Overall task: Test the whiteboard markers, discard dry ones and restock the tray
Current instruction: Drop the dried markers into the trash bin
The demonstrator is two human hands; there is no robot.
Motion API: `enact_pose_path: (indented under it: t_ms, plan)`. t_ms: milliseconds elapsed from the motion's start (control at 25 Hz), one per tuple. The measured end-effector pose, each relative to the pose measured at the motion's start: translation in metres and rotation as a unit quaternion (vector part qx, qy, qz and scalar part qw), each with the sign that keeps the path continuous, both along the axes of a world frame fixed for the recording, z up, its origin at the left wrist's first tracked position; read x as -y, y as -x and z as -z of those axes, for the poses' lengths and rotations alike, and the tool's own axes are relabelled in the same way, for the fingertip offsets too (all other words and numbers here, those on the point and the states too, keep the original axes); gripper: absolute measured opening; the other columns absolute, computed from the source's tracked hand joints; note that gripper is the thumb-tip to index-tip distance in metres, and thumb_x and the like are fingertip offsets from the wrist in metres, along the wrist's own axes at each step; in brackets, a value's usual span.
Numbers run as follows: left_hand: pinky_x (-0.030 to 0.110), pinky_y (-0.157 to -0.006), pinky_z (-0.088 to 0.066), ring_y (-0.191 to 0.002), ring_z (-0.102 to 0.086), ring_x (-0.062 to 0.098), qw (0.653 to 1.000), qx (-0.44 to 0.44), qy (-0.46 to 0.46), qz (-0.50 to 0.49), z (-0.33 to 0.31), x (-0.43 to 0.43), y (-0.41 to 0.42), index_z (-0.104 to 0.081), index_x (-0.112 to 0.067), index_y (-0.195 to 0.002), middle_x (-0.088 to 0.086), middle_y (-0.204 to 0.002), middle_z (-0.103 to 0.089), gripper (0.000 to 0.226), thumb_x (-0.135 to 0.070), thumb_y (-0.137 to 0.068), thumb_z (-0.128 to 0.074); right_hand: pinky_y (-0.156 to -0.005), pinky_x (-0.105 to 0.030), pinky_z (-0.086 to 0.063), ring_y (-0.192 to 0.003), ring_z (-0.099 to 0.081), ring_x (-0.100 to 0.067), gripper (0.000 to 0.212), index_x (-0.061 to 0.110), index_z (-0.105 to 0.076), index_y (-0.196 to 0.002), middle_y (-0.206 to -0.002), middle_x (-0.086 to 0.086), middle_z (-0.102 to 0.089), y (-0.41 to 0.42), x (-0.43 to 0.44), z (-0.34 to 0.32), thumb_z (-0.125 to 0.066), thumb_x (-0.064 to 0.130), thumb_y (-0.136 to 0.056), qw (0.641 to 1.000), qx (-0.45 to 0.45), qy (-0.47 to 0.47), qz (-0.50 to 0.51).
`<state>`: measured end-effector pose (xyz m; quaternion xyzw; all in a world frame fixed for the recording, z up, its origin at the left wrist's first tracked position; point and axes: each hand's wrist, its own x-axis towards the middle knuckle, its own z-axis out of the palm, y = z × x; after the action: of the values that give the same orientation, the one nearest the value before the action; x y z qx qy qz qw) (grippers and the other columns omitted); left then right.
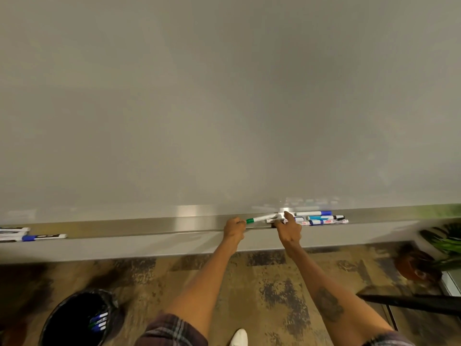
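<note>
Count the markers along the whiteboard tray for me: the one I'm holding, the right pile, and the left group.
Green marker in left hand: 1
Right pile: at least 4
Left group: at least 3
Total: at least 8

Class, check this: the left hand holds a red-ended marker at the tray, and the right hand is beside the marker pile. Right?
One error: in the head view the marker held by the left hand is green-ended, not red. The right hand is indeed beside the marker pile on the tray.
</note>
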<state>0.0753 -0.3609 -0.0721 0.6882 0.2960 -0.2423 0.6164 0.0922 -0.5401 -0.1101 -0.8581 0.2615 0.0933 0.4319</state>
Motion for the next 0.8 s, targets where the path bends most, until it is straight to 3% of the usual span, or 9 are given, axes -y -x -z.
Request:
enact_pose_path:
  t_ms: [80, 160, 320, 440, 560, 720, 800]
  plan:
    - [0.031, -0.078, -0.051, -0.088, -0.058, 0.019, 1.000, -0.013, 0.009, -0.009, 0.006, 0.009, -0.003, -0.062, -0.008, -0.121, 0.008, -0.100, -0.061, 0.025, -0.013, -0.100, -0.050, -0.110, -0.056, -0.037, -0.125, -0.048, -0.039, 0.053, 0.024, -0.044, -0.145, -0.138, -0.017, -0.052, -0.003, 0.002, 0.010, -0.060, 0.032, -0.095, 1.000, -0.017, -0.021, -0.008]
    - [0.030, -0.079, -0.050, -0.090, -0.057, 0.019, 0.999, -0.020, 0.015, -0.020, 0.008, 0.015, -0.004, -0.061, -0.008, -0.125, 0.007, -0.099, -0.060, 0.027, -0.012, -0.101, -0.048, -0.109, -0.058, -0.038, -0.125, -0.049, -0.038, 0.054, 0.025, -0.043, -0.145, -0.137, -0.015, -0.053, -0.006, 0.002, 0.018, -0.060, 0.033, -0.094, 0.998, -0.022, -0.048, -0.019]
    - [0.033, -0.090, -0.052, -0.095, -0.059, 0.019, 0.998, -0.022, 0.035, -0.053, 0.006, 0.019, -0.006, -0.053, -0.020, -0.116, 0.008, -0.105, -0.059, 0.018, -0.009, -0.102, -0.047, -0.109, -0.058, -0.040, -0.124, -0.052, -0.035, 0.054, 0.024, -0.041, -0.146, -0.136, -0.011, -0.055, -0.009, 0.002, 0.034, -0.059, 0.030, -0.095, 0.995, -0.025, -0.091, -0.040]
    - [0.031, -0.086, -0.054, -0.094, -0.060, 0.021, 0.995, -0.023, 0.048, -0.082, 0.005, 0.016, -0.008, -0.049, -0.021, -0.108, 0.007, -0.101, -0.059, 0.015, -0.007, -0.102, -0.048, -0.109, -0.056, -0.041, -0.125, -0.052, -0.034, 0.050, 0.019, -0.044, -0.144, -0.138, -0.010, -0.054, -0.007, -0.003, 0.024, -0.059, 0.024, -0.097, 0.994, -0.011, -0.099, -0.040]
    - [0.031, -0.085, -0.054, -0.089, -0.063, 0.021, 0.991, 0.012, 0.042, -0.126, 0.008, 0.005, -0.007, -0.059, -0.023, -0.091, 0.004, -0.094, -0.060, 0.021, -0.007, -0.101, -0.050, -0.106, -0.050, -0.046, -0.122, -0.053, -0.032, 0.041, 0.012, -0.051, -0.138, -0.137, -0.013, -0.054, 0.000, -0.012, 0.003, -0.057, 0.015, -0.097, 0.993, 0.042, -0.105, -0.024]
    - [0.031, -0.090, -0.058, -0.097, -0.069, 0.023, 0.975, 0.090, 0.028, -0.200, 0.003, -0.018, 0.002, -0.068, -0.015, -0.115, 0.003, -0.107, -0.068, 0.020, -0.009, -0.098, -0.058, -0.098, -0.031, -0.046, -0.109, -0.053, -0.023, 0.030, 0.008, -0.060, -0.128, -0.126, -0.013, -0.055, 0.013, -0.037, -0.023, -0.055, 0.014, -0.099, 0.991, 0.100, -0.082, -0.036]
    - [0.032, -0.092, -0.057, -0.103, -0.068, 0.024, 0.967, 0.117, 0.039, -0.222, -0.003, -0.034, 0.004, -0.070, -0.012, -0.113, 0.007, -0.113, -0.068, 0.020, -0.006, -0.096, -0.061, -0.093, -0.027, -0.046, -0.104, -0.054, -0.021, 0.025, 0.010, -0.065, -0.121, -0.121, -0.013, -0.058, 0.020, -0.054, -0.032, -0.058, 0.017, -0.098, 0.988, 0.117, -0.089, -0.048]
